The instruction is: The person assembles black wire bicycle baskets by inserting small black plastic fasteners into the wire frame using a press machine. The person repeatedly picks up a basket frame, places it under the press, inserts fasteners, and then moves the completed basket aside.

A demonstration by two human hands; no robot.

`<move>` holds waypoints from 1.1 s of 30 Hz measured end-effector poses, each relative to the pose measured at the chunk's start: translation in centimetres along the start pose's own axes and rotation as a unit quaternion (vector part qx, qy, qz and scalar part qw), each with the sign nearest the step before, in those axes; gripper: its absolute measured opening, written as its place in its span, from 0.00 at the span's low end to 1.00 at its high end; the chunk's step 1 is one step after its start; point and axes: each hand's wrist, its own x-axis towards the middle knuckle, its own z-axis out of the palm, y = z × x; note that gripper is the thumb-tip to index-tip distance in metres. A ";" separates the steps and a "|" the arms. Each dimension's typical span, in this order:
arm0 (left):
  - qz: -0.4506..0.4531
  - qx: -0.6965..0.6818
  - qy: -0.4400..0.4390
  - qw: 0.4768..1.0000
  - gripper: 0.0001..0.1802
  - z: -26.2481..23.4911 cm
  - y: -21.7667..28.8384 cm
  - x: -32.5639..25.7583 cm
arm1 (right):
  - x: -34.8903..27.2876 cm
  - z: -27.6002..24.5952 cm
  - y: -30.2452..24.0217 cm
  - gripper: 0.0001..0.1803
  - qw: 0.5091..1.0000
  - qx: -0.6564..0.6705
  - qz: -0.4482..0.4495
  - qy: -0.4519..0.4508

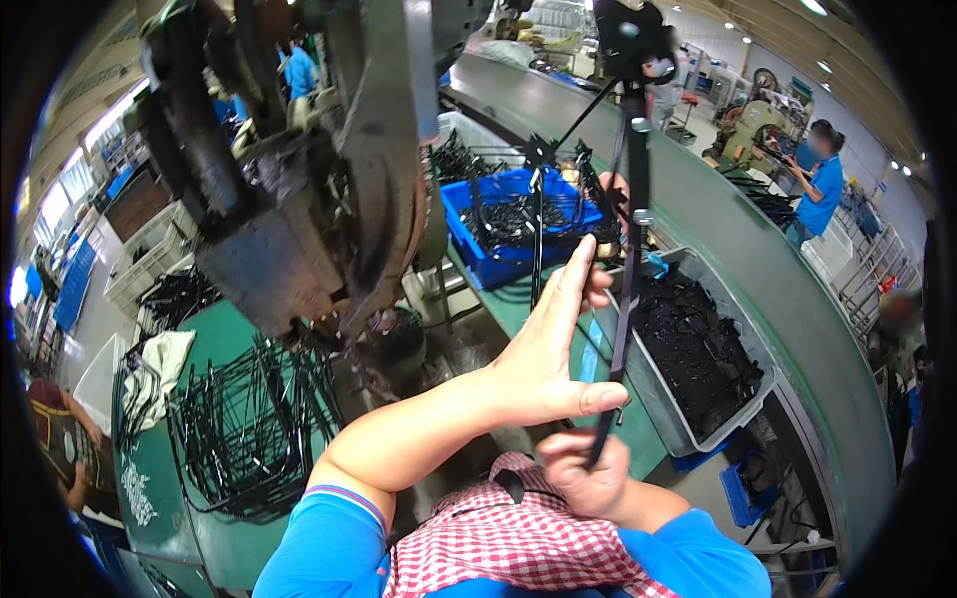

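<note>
A long black metal bar stands tilted in front of me, with thin rods and a dark bracket at its far end. My right hand is closed around the bar's near end, close to my checked apron. My left hand is held out beside the bar, its index finger stretched forward and thumb spread toward the bar. Whether the thumb touches the bar I cannot tell. Some left fingers are partly curled behind. Beyond the bar, a patch that looks like another person's hand is mostly hidden.
A large machine head fills the upper left. Black wire frames lie on the green table at left. A blue crate and a grey bin hold black parts. A green conveyor curves past at right; a person works beyond.
</note>
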 end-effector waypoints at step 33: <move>-0.462 -0.208 0.355 0.786 0.21 -16.1 -42.8 8.6 | 29.0 -46.4 37.0 0.31 0.906 0.008 0.356 0.231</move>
